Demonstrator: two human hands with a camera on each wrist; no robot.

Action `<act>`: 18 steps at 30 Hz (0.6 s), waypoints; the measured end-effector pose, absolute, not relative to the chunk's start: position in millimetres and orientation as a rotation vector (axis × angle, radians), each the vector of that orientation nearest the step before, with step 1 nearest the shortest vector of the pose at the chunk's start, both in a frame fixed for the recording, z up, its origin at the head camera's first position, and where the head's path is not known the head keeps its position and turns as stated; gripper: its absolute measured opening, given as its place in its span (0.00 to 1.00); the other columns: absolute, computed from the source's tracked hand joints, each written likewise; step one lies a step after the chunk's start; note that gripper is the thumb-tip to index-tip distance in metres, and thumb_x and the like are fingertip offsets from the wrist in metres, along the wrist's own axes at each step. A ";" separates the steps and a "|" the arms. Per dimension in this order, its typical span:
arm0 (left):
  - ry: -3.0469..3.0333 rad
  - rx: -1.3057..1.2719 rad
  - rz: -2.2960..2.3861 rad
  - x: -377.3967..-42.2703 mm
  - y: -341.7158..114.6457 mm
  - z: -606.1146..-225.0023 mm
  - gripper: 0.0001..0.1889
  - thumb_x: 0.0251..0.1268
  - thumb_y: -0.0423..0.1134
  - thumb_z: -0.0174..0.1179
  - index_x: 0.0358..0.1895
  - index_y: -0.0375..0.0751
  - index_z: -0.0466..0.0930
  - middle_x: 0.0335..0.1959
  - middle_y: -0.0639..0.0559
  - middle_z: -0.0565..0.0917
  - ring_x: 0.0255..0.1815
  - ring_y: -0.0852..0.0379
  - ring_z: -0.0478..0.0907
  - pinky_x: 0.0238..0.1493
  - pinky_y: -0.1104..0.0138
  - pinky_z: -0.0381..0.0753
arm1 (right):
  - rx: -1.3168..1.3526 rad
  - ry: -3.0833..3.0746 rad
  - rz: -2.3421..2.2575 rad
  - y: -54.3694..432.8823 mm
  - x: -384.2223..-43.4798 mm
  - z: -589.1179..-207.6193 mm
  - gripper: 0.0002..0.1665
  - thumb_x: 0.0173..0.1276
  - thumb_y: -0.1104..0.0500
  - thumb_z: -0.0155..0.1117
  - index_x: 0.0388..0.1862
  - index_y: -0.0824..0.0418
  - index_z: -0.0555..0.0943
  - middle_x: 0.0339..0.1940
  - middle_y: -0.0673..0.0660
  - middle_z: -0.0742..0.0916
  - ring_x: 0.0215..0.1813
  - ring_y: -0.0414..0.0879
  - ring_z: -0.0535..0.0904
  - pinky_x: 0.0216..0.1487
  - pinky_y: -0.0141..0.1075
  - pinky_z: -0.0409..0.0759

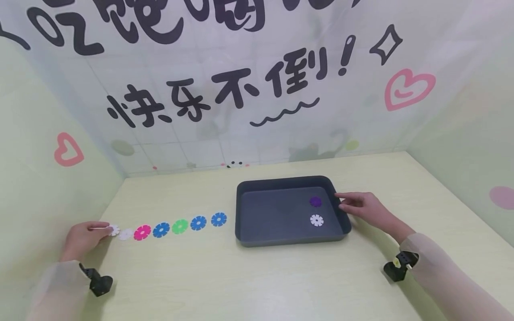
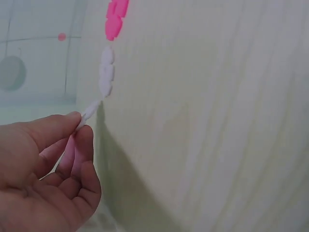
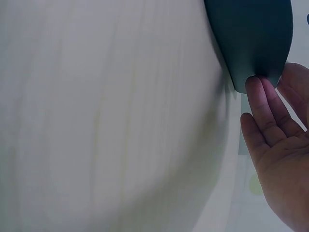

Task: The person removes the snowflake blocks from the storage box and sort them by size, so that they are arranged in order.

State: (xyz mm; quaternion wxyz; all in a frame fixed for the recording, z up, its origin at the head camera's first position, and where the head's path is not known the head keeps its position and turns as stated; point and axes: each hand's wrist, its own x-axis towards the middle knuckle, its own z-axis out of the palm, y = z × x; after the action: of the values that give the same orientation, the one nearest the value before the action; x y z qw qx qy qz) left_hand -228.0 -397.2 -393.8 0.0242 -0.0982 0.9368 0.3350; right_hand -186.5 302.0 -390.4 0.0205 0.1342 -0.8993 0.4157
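Note:
My left hand [image 1: 83,238] pinches a white notched plastic disc [image 2: 88,114] between thumb and finger at the left end of a row of discs. A pale white disc [image 1: 126,234] lies beside it; the held one is tilted, its edge close to or touching this neighbour. The row continues right with a pink disc [image 1: 142,232], a blue disc [image 1: 161,230], a green disc [image 1: 180,226] and two more blue ones. At the right, my right hand [image 1: 367,208] holds the end wall of a dark grey tray [image 1: 277,214], fingers on its outside. Inside lie a purple disc [image 1: 315,202] and a white disc [image 1: 317,220].
Pale wood-grain tabletop [image 1: 241,285] extends in front of the row and tray. A printed cloth wall [image 1: 225,147] stands behind, with side panels at left and right. Small black cameras [image 1: 99,283] are strapped to both wrists.

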 end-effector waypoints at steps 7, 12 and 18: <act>2.895 -0.441 1.081 -225.2 -392.5 -399.6 0.28 0.58 0.47 0.59 0.50 0.21 0.73 0.34 0.38 0.82 0.46 0.36 0.71 0.33 0.63 0.67 | 0.410 -2.789 1.281 301.9 -186.4 -390.5 0.23 0.63 0.61 0.62 0.55 0.71 0.74 0.34 0.58 0.85 0.37 0.36 0.79 0.37 0.29 0.75; 2.927 -0.448 1.061 -224.0 -389.5 -399.9 0.25 0.59 0.45 0.58 0.46 0.22 0.75 0.35 0.35 0.82 0.46 0.34 0.71 0.33 0.62 0.67 | 0.403 -2.787 1.291 301.4 -185.8 -389.8 0.24 0.63 0.61 0.62 0.55 0.72 0.74 0.34 0.58 0.85 0.37 0.36 0.79 0.37 0.29 0.75; 2.962 -0.422 1.010 -224.9 -390.4 -404.2 0.22 0.60 0.45 0.58 0.44 0.23 0.77 0.44 0.27 0.77 0.49 0.31 0.69 0.39 0.55 0.70 | 0.389 -2.798 1.287 300.8 -185.4 -388.9 0.24 0.63 0.61 0.62 0.55 0.72 0.74 0.35 0.59 0.85 0.37 0.36 0.79 0.37 0.29 0.75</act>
State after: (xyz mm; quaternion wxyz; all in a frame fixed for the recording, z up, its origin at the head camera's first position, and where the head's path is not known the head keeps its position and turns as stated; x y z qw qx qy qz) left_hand -224.9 -390.4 -404.2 -0.0083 -0.1337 0.9380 0.3198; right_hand -185.4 300.8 -388.9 0.0187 0.1254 -0.9012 0.4145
